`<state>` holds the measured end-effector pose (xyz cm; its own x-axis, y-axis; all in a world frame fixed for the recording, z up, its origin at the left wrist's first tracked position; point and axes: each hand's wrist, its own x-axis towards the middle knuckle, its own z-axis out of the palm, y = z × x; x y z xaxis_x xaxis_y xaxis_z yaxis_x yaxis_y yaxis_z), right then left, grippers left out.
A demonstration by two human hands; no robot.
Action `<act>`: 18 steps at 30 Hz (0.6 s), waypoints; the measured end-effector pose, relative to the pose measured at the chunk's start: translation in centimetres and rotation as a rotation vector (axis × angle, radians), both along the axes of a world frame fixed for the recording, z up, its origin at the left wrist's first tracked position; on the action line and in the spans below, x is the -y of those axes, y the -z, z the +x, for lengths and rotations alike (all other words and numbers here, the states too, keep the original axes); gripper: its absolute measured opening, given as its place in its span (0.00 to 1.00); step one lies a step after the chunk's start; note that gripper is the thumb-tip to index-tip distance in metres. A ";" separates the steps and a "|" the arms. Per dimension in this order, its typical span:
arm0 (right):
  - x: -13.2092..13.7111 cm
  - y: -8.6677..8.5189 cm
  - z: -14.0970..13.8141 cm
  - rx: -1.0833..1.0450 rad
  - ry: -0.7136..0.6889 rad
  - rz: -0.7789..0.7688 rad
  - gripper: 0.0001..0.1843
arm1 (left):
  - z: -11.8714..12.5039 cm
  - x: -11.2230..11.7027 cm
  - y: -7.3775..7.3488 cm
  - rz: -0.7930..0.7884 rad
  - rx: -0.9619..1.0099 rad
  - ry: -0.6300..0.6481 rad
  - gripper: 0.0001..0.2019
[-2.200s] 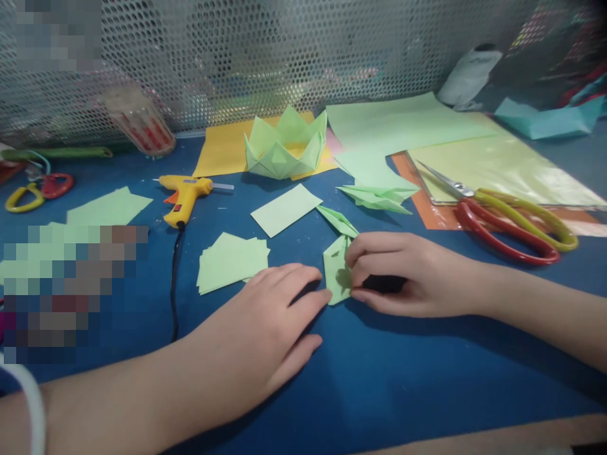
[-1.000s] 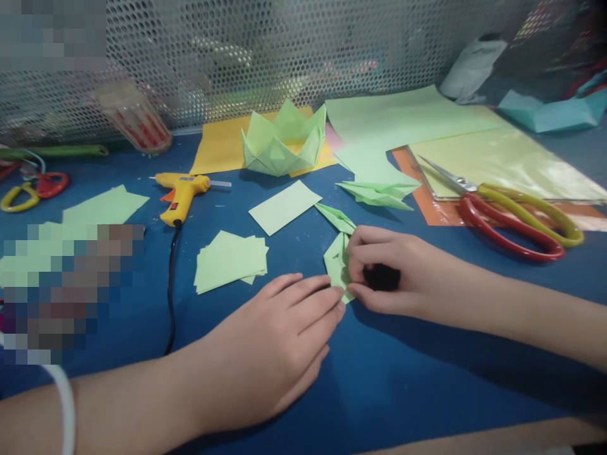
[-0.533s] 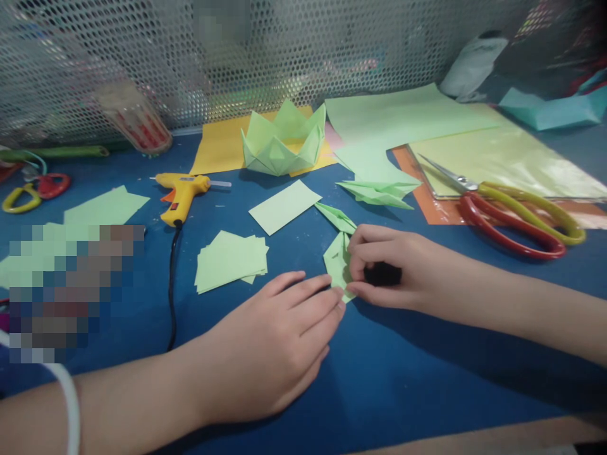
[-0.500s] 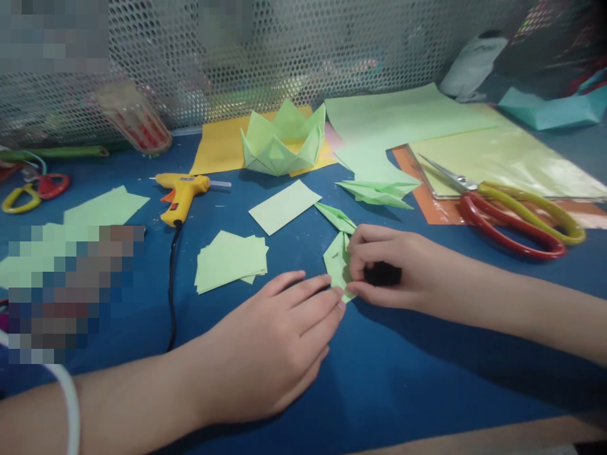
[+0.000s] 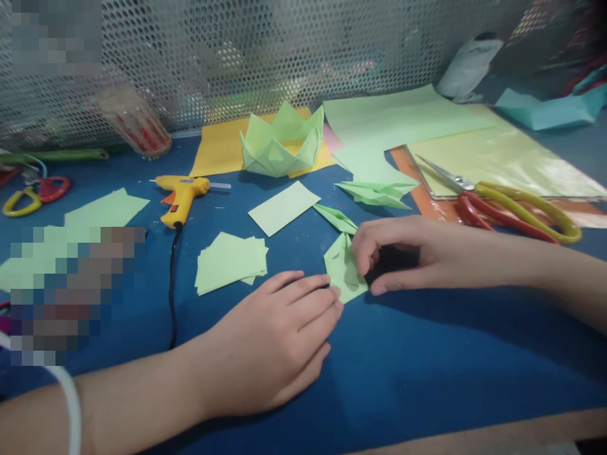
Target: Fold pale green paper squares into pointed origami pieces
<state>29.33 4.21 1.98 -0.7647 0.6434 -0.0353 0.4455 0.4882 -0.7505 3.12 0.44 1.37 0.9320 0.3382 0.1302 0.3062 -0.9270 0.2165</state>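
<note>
A small folded light-green paper piece [image 5: 342, 276] lies flat on the blue tabletop [image 5: 427, 373]. My left hand [image 5: 279, 341] rests flat beside it, fingers stretched out, fingertips touching its lower left edge. My right hand [image 5: 403, 253] arches over its right side; the bent fingertips rest on the paper's upper right and the thumb lies apart, by its lower right corner. Neither hand grips anything. A white bangle [image 5: 71, 404] is on my left wrist.
Behind are a stack of green squares [image 5: 231, 262], a green rectangle [image 5: 284, 207], two folded green bits [image 5: 337, 218] [image 5: 377, 193], a green paper crown [image 5: 282, 142] on yellow paper, a yellow glue gun [image 5: 183, 193] with cord, large scissors [image 5: 512, 208] on paper sheets, small scissors [image 5: 33, 193], a cup [image 5: 135, 120] and a mesh wall.
My right hand has loosened its pinch and drawn back to the right, uncovering more of the folded paper. My left hand has stayed put at the paper's edge.
</note>
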 end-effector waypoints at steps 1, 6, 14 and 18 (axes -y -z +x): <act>-0.2 0.0 0.1 -0.012 -0.018 0.011 0.07 | 0.0 0.0 0.0 0.000 0.007 0.000 0.17; -0.7 1.0 0.1 -0.087 -0.163 0.279 0.03 | 0.1 -0.4 0.1 0.000 0.065 -0.010 0.14; 0.5 1.3 -1.0 -0.019 -0.275 0.890 0.08 | 0.2 -1.1 0.4 0.026 0.193 -0.063 0.07; 1.3 1.3 -1.4 -0.002 -0.275 0.997 0.09 | 0.2 -1.4 0.6 0.040 0.238 -0.067 0.07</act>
